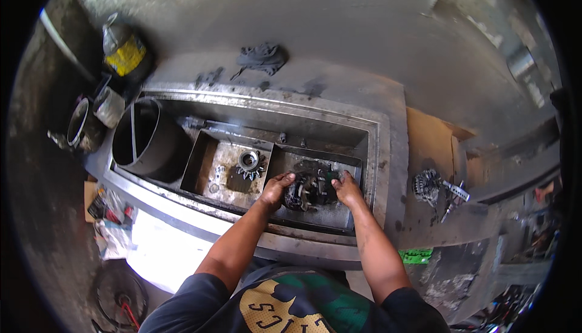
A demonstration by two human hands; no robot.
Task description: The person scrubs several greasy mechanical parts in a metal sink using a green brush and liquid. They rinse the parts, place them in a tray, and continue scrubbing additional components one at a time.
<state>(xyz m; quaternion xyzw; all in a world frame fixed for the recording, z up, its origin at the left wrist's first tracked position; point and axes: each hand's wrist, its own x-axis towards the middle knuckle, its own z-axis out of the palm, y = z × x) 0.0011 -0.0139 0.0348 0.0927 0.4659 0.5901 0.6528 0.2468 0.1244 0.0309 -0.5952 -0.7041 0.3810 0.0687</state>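
In the right compartment of a metal tray (268, 162), set inside a steel sink (383, 151), lies a dark, greasy machine part (312, 190). Its exact kind is hard to make out. My left hand (278, 191) grips its left side, thumb on top. On the opposite side my right hand (347, 190) has its thumb and fingers closed on the edge; the fingertips are partly hidden. The left compartment holds a round metal part with pointed teeth and a ring on top (249, 162), apart from both hands.
A big black bucket (148, 136) stands in the sink's left end. Behind it are a plastic jug with a yellow label (126, 54) and small containers (109, 107). A dark rag (262, 59) lies on the far ledge. Metal parts (427, 186) and cardboard (429, 142) sit at right.
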